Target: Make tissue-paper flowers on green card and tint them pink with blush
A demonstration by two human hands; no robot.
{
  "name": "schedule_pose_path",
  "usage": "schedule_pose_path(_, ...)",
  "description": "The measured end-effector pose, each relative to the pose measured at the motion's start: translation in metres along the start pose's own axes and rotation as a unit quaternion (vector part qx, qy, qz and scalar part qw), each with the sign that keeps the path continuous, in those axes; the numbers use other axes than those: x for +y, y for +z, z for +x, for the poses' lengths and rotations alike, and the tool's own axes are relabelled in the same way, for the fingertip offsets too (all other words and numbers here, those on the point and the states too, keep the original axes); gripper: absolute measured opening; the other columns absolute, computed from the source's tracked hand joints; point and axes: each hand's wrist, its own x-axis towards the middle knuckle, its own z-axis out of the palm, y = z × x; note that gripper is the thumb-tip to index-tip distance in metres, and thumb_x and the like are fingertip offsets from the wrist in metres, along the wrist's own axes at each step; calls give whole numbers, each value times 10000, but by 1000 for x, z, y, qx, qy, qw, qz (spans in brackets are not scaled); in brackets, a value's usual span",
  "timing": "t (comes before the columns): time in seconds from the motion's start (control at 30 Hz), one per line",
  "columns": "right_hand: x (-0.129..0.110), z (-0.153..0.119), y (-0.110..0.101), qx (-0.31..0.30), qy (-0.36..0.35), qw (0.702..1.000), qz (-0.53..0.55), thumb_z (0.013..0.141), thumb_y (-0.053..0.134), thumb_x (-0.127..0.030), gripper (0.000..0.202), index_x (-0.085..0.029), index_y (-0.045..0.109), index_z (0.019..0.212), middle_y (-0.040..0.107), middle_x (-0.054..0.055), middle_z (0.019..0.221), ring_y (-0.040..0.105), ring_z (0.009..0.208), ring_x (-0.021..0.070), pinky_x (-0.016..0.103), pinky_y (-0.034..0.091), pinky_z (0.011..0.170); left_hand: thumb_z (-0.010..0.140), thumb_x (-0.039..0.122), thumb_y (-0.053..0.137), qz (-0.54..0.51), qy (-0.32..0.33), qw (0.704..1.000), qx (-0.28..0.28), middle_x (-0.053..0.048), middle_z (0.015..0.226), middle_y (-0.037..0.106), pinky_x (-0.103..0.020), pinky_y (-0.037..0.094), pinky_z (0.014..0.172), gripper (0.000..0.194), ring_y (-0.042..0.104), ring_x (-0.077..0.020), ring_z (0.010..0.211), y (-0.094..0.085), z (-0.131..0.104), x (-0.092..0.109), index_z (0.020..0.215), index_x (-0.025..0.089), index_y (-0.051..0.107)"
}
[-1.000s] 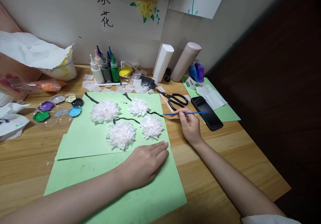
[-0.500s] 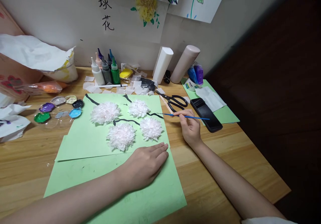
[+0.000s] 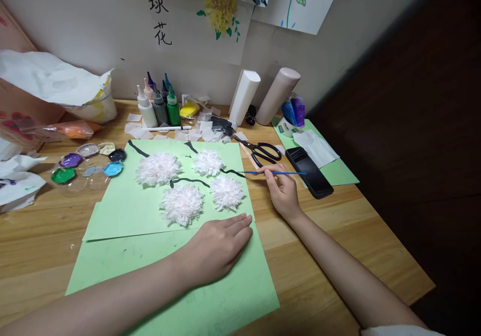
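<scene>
My right hand (image 3: 282, 188) pinches a thin blue paintbrush (image 3: 289, 173), held almost level. Its tip is at a wavy black painted line (image 3: 233, 173) near the right edge of the upper green paper (image 3: 124, 210). Several white ruffled paper flowers sit on that sheet, among them a lower one (image 3: 182, 204) and a right one (image 3: 226, 193). Flat across the lower right of the sheet lies my left hand (image 3: 220, 248), fingers stretched out and partly over the larger green sheet (image 3: 158, 286) beneath. More black strokes (image 3: 190, 181) run beside the flowers.
A paint palette (image 3: 90, 168) with several colours lies left of the paper. Black-handled scissors (image 3: 265, 153) and a black phone (image 3: 310, 173) lie to the right. Along the wall stand paint bottles (image 3: 160, 108), paper scraps (image 3: 214, 131), a white container (image 3: 244, 98) and a pinkish bottle (image 3: 278, 95).
My right hand has shifted slightly left with the paintbrush, and the brush has turned a little more level. The left hand stays in place.
</scene>
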Motion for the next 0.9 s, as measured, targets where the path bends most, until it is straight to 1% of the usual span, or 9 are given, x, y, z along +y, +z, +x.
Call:
schedule_pose_path(0.17,2,0,0,15,6,1000,4,910,411,-275,213,-210,600,836,634,40,836,559,822,193,341,420,750,868,107,352,-7,1,1000,6,-136,1263,540,-331,463,957,297,476,-201,1203,1,0,0,1130,116,490)
schedule_pose_path(0.4,2,0,-2,30,4,999,10,915,388,-266,236,-213,574,780,606,30,784,555,793,188,344,414,762,872,112,345,8,-1,1000,-7,-122,1276,533,-320,463,956,304,476,-206,1203,0,1,-1,1138,104,492)
schedule_pose_path(0.6,4,0,-3,53,6,999,10,914,383,-266,258,-212,575,750,594,33,742,545,775,194,347,419,737,877,121,347,10,-3,1000,-14,-119,1283,527,-322,460,963,304,463,-204,1215,0,0,0,1147,106,488)
schedule_pose_path(0.8,2,-2,-4,148,-15,988,33,919,369,-288,285,-216,564,725,587,34,714,546,734,192,344,427,691,876,112,340,10,-3,1000,-19,-119,1278,532,-315,455,968,303,460,-202,1217,0,2,1,1136,103,494)
schedule_pose_path(0.83,2,-2,-4,147,-20,988,30,919,372,-288,284,-216,573,732,594,37,721,548,742,193,345,429,694,875,111,340,10,-4,1000,-20,-119,1276,534,-314,454,970,303,459,-202,1217,0,2,1,1135,101,495)
schedule_pose_path(0.9,0,-2,-4,120,-32,992,18,915,389,-274,270,-213,592,746,607,41,736,551,763,194,347,434,712,872,109,342,9,-5,1000,-22,-118,1276,534,-312,450,974,303,458,-204,1218,-1,2,1,1133,97,496)
